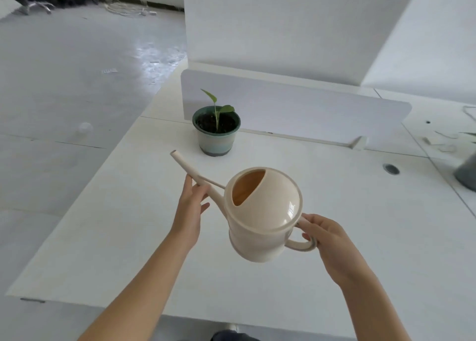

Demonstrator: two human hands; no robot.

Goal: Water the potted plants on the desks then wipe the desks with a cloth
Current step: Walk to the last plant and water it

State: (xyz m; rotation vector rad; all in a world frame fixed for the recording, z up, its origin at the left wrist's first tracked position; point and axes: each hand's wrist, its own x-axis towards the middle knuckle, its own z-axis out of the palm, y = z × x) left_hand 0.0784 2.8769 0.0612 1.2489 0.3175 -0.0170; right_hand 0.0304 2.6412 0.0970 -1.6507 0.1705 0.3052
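On the white desk [257, 276] the potted plant [216, 129] waits ahead while the right hand [327, 240] grips the watering can [262, 214] by its handle, the left hand [190, 206] seemingly pinching the spout, which may spill short onto the desk.

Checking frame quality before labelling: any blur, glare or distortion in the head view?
Head view: wide-angle bend on the desk edges; glare patch on the floor; dark object at the right edge blurred; watering can and pot sharp, shadows soft.
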